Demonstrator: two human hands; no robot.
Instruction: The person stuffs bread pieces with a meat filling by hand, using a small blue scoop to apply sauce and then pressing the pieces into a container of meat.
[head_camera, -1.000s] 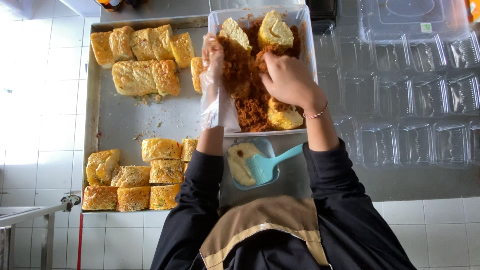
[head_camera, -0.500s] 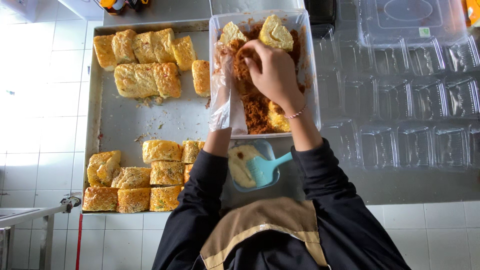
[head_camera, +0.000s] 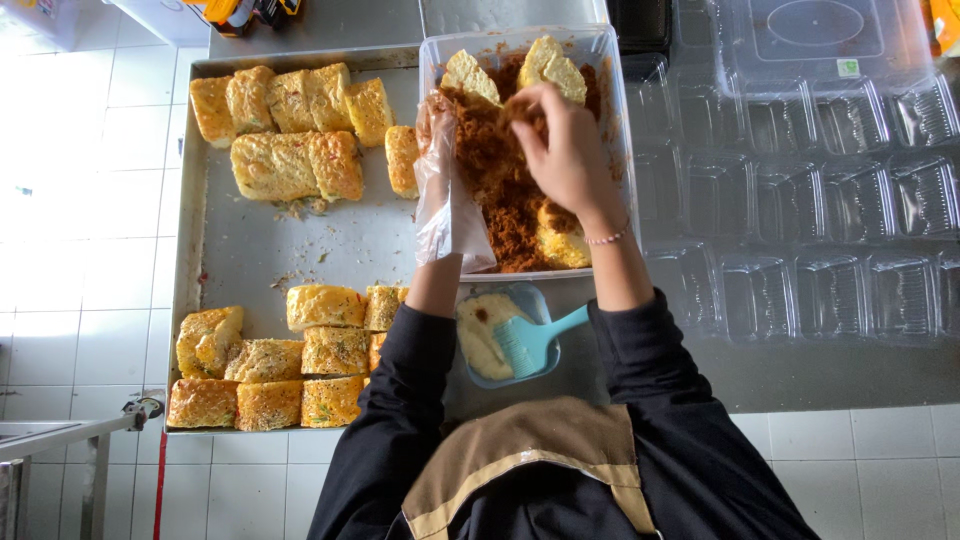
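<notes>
Clear plastic clamshell packages (head_camera: 800, 215) lie open in rows over the counter on the right side of the view, each a see-through hinged box with ribbed walls and rounded corners, standing edge to edge from beside the food tub out to the right border. At the top right sits a larger clear plastic lid (head_camera: 815, 35), rectangular with a raised oval in its middle, and a small green-and-white label (head_camera: 848, 67) is stuck near its lower right corner. At the top left corner stands a pale carton (head_camera: 40, 15) with coloured print, mostly cut off. No screens or signs show.
</notes>
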